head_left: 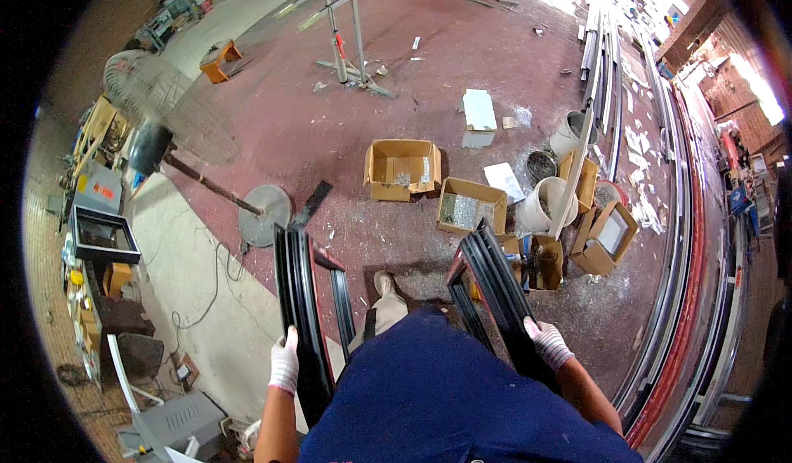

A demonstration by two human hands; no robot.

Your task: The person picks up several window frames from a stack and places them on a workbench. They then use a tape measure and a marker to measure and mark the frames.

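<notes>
Gripping the left black frame (301, 306) by its outer side, my left hand (285, 362) is closed along the edge, the thumb laid against the dark profile and most of the fingers out of my sight. My right hand (549, 344) clasps the right black frame (497, 277) in the same way, thumb on the ridged face, the other fingers mostly hidden. I wear white gloves (285, 376) with pinkish bands near the wrists. The two frames are well apart, one on either side of my dark blue shirt (470, 389); I cannot tell whether their lower ends touch anything. One shoe (384, 282) of mine shows between them on the reddish floor (330, 133). Just past the far end of the left frame lie a dark strip (313, 204) and, beside it, the round base (266, 206) of a pedestal fan (150, 147). Beyond the right frame I see an open cardboard box (470, 225), another carton (392, 191) behind it, and a white bucket (529, 216). Long metal profiles (691, 298) run along my right, and farther ahead stands a metal stand (360, 42).
</notes>
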